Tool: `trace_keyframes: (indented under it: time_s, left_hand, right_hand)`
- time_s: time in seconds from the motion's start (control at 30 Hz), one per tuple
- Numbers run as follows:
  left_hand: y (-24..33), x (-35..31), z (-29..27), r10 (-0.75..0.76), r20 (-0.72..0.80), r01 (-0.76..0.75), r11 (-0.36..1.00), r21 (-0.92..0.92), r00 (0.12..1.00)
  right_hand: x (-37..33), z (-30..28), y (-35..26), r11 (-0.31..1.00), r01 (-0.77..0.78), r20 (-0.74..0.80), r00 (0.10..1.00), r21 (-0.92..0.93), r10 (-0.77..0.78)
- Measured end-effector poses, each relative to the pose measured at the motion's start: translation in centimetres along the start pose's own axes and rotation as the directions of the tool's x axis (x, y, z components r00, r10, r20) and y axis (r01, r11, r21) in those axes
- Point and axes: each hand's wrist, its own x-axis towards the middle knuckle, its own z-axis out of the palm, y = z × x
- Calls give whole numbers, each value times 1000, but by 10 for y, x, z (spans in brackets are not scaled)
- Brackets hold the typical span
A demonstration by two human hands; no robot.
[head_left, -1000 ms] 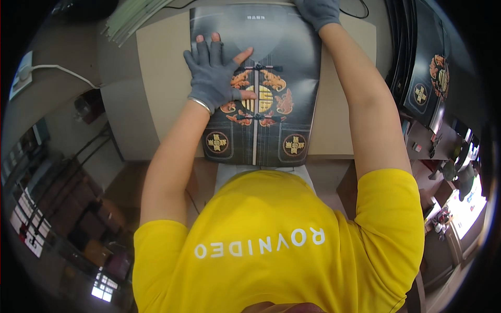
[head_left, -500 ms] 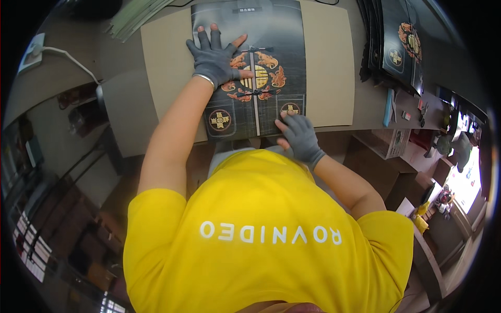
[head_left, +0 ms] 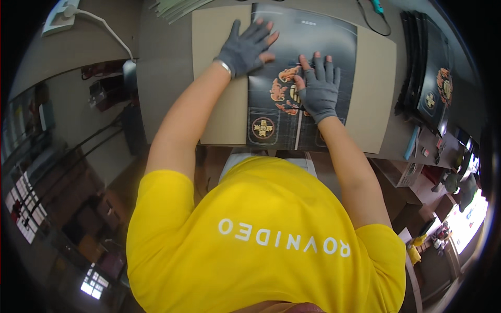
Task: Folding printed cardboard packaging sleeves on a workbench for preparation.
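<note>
A glossy black printed sheet point(head_left: 271, 68) lies on a beige board point(head_left: 222, 99) on the table. It bears an orange and gold round pattern, and a pale strip runs down its lower middle; whether it is a single sheet or a flat paper bag, I cannot tell. My left hand point(head_left: 246, 51), in a grey fingerless glove, rests with fingers spread across its upper left edge. My right hand point(head_left: 319, 88), gloved alike, lies flat on the round pattern with fingers stretched away from me, hiding part of the pattern.
At the right stands a stack of similar black printed pieces point(head_left: 428, 73), with a light blue strip point(head_left: 412, 143) nearer me. Pale green strips point(head_left: 180, 9) lie at the far left. A white cable point(head_left: 109, 34) and a teal-handled tool point(head_left: 377, 6) are also around.
My right hand has moved from the sheet's near right corner up onto the round pattern. My left hand has slid off the pattern toward the left edge. The whole view has shifted.
</note>
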Motion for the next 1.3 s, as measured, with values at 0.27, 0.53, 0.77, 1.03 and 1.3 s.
trace_keyframes:
  time_s: [0.27, 0.53, 0.77, 1.03, 1.3]
  left_hand:
    - [-59, 86, 5, -6, -81, 3, 999, -34, 997]
    - [59, -38, -16, -1, 28, -1, 999, 48, 1000]
    - [189, -180, -46, 77, 88, -35, 911, -412, 993]
    - [201, -183, -33, -22, -41, 7, 937, -351, 999]
    - [200, -181, -38, -35, 0, 32, 917, -398, 999]
  right_hand:
    - [3, 1, 0, 999, 28, 3, 1000, -30, -28]
    - [2, 3, 1, 998, 56, -85, 995, -42, -59]
    - [0, 1, 1, 996, 84, -164, 982, -38, -89]
    - [15, -36, 4, 750, 637, -62, 768, 177, -638]
    - [29, -130, 25, 787, 616, 136, 777, 34, -614]
